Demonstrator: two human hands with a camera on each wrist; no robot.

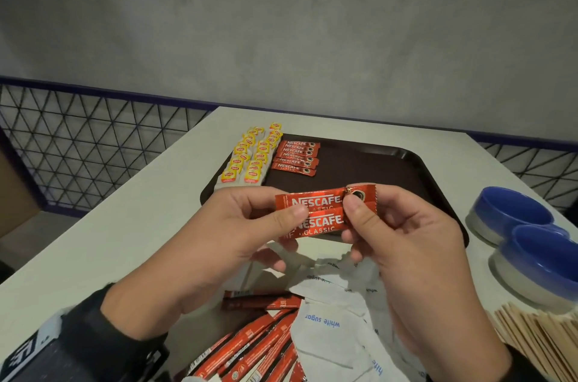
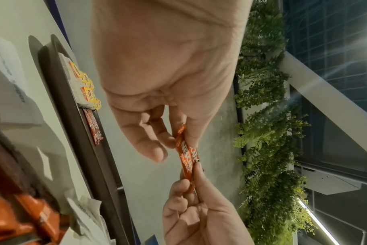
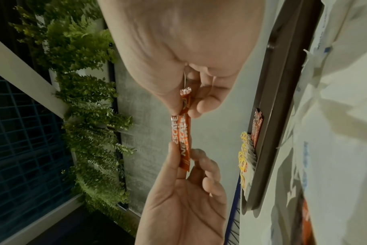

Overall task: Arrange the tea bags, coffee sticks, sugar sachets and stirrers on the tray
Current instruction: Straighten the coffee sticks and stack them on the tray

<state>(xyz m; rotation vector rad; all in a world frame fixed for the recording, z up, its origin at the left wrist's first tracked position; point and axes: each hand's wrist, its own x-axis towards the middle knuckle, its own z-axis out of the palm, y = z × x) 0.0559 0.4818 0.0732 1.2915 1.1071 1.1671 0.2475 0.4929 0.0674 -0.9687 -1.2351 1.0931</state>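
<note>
Two coffee sticks (image 1: 316, 212) hang above the tray's (image 1: 369, 162) near edge, our left hand (image 1: 219, 237) pinching one end, our right hand (image 1: 403, 244) the other. On the tray, tea bags (image 1: 250, 156) and a coffee row (image 1: 295, 157) are laid. Sugar sachets (image 1: 331, 319), loose coffee (image 1: 250, 347) and stirrers (image 1: 538, 338) wait nearer us, partly cut off.

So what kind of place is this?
Probably a café or office break area: a brown serving tray with tea bags and coffee sticks, and a leafy plant wall.
</note>
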